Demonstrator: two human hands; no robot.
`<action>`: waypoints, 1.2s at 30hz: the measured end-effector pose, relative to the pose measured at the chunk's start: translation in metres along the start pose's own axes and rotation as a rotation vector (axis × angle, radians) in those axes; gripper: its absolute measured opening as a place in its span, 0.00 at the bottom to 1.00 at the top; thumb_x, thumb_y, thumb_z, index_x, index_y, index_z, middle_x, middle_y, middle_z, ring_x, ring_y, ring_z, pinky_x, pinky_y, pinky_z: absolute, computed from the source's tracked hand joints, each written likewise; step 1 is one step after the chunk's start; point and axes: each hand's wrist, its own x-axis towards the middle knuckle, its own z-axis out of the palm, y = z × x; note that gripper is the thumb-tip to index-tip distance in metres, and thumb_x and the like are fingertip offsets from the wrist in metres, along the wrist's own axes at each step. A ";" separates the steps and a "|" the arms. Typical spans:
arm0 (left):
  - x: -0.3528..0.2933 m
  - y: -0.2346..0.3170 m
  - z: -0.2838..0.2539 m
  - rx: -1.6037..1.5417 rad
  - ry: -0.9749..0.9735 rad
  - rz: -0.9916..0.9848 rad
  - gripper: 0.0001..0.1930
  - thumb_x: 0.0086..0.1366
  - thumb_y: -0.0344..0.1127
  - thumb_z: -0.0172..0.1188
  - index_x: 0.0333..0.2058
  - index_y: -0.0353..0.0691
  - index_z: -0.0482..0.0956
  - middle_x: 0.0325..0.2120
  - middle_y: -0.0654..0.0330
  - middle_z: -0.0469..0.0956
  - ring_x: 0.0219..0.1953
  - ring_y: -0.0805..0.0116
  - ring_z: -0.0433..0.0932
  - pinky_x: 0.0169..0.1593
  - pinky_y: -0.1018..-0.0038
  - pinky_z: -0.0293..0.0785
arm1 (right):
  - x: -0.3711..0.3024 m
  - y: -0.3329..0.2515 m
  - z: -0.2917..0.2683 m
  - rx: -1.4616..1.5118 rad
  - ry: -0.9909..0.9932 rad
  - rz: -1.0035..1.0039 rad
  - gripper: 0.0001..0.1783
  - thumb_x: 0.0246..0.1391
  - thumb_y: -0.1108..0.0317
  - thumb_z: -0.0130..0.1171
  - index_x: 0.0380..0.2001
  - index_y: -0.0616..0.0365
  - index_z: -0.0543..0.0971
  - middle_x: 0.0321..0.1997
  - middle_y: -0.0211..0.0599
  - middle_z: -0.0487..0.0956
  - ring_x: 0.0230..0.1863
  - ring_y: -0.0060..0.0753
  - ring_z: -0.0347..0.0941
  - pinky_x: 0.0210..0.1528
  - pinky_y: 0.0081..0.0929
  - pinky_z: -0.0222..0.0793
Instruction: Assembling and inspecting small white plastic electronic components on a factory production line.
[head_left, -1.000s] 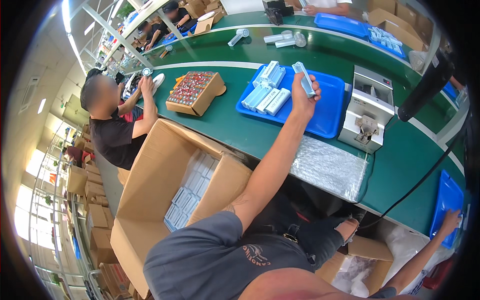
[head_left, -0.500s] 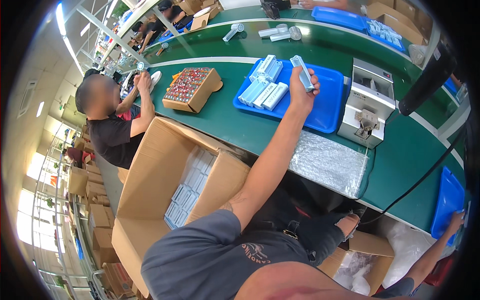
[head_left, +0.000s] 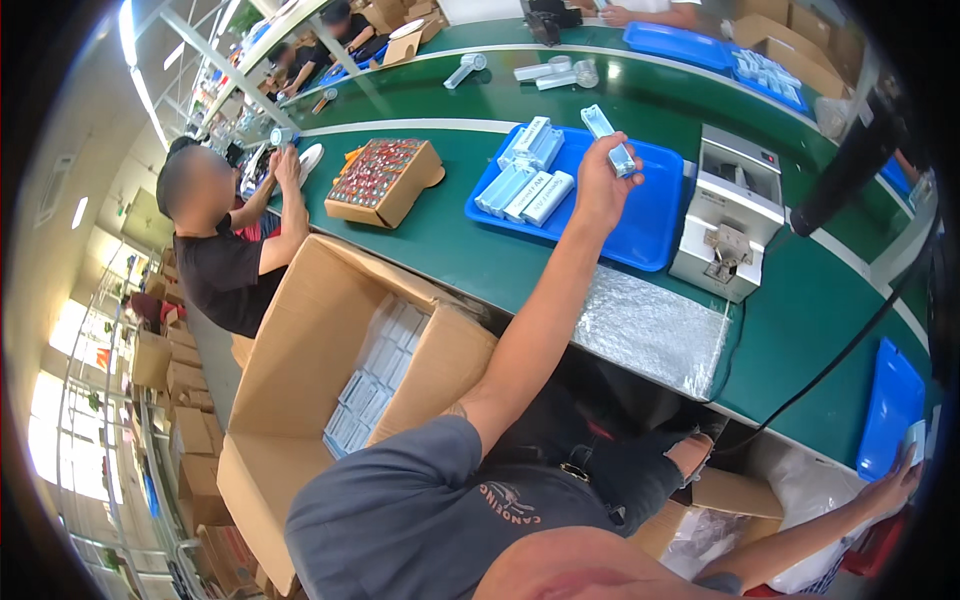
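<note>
L hand [head_left: 606, 182] has a lt blue casing [head_left: 599, 123] gripped, tilted, up over the blue tray [head_left: 640, 246], w/ more casings [head_left: 528, 180] at the tray's L end. Silver machine [head_left: 728, 222] sits just R of it on the worktop [head_left: 440, 245]. R hand [head_left: 888, 490] is way out by the 2nd tray [head_left: 890, 410], holding a pale piece [head_left: 915, 438], too small to ID tbh.

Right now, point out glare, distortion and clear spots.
Head view: the long white ceiling tube is blown out and the crinkled silver sheet glints; head view: the far-right blue plastic tray looks warped near the dark picture edge; head view: the pale-blue plastic casing in the left hand looks fairly sharp.
</note>
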 end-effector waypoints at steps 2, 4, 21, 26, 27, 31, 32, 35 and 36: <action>-0.010 0.010 0.007 0.138 0.004 0.039 0.11 0.63 0.41 0.59 0.38 0.42 0.72 0.28 0.63 0.74 0.31 0.69 0.74 0.33 0.70 0.69 | -0.062 -0.046 0.019 0.357 -0.132 -0.014 0.31 0.60 0.62 0.58 0.61 0.72 0.66 0.65 0.56 0.66 0.65 0.49 0.65 0.67 0.44 0.62; -0.027 0.013 0.029 0.204 -0.025 0.059 0.12 0.63 0.42 0.59 0.38 0.41 0.72 0.29 0.62 0.74 0.31 0.70 0.74 0.34 0.70 0.69 | -0.130 -0.120 0.059 0.311 -0.354 -0.249 0.36 0.59 0.52 0.60 0.60 0.70 0.66 0.62 0.52 0.70 0.62 0.49 0.66 0.66 0.45 0.60; -0.146 -0.006 0.048 0.920 -0.378 0.027 0.13 0.58 0.28 0.69 0.41 0.34 0.80 0.34 0.63 0.83 0.38 0.79 0.78 0.44 0.78 0.74 | -0.251 -0.197 0.211 -0.009 -1.369 -0.767 0.37 0.33 0.81 0.62 0.54 0.63 0.71 0.62 0.44 0.68 0.61 0.54 0.67 0.63 0.44 0.66; -0.146 -0.025 0.056 0.759 -0.284 0.111 0.12 0.56 0.28 0.69 0.38 0.33 0.79 0.29 0.59 0.81 0.34 0.78 0.76 0.40 0.74 0.75 | -0.248 -0.202 0.201 0.198 -1.167 -0.615 0.30 0.38 0.81 0.62 0.50 0.63 0.75 0.55 0.46 0.75 0.62 0.52 0.69 0.64 0.48 0.64; -0.141 -0.033 0.056 0.749 -0.280 0.103 0.12 0.56 0.29 0.70 0.38 0.34 0.79 0.29 0.61 0.81 0.35 0.79 0.76 0.41 0.74 0.75 | -0.254 -0.192 0.199 0.372 -1.031 -0.347 0.23 0.42 0.80 0.62 0.47 0.63 0.77 0.50 0.46 0.78 0.58 0.48 0.73 0.61 0.43 0.66; -0.136 -0.026 0.058 0.667 -0.227 0.142 0.10 0.57 0.28 0.71 0.37 0.37 0.80 0.31 0.64 0.82 0.34 0.79 0.77 0.38 0.78 0.76 | -0.275 -0.214 0.231 0.367 -0.850 0.024 0.21 0.54 0.73 0.65 0.50 0.62 0.73 0.46 0.45 0.82 0.46 0.37 0.80 0.52 0.30 0.71; -0.128 -0.031 0.055 0.617 -0.191 0.120 0.10 0.58 0.28 0.70 0.37 0.36 0.80 0.31 0.62 0.82 0.33 0.77 0.79 0.37 0.78 0.76 | -0.279 -0.204 0.246 0.366 -0.827 0.124 0.19 0.54 0.74 0.64 0.49 0.62 0.73 0.43 0.45 0.83 0.44 0.35 0.81 0.50 0.29 0.72; -0.124 -0.031 0.059 0.626 -0.231 0.062 0.10 0.58 0.28 0.70 0.36 0.36 0.79 0.28 0.61 0.82 0.30 0.75 0.79 0.30 0.81 0.70 | -0.281 -0.188 0.257 0.467 -0.753 0.238 0.14 0.54 0.76 0.63 0.45 0.63 0.77 0.35 0.40 0.85 0.39 0.28 0.82 0.44 0.25 0.73; -0.123 -0.032 0.058 0.619 -0.232 0.086 0.09 0.59 0.28 0.69 0.36 0.36 0.78 0.26 0.62 0.81 0.27 0.75 0.78 0.29 0.81 0.68 | -0.282 -0.193 0.258 0.512 -0.727 0.293 0.10 0.54 0.76 0.63 0.40 0.63 0.81 0.33 0.36 0.85 0.37 0.23 0.80 0.41 0.23 0.72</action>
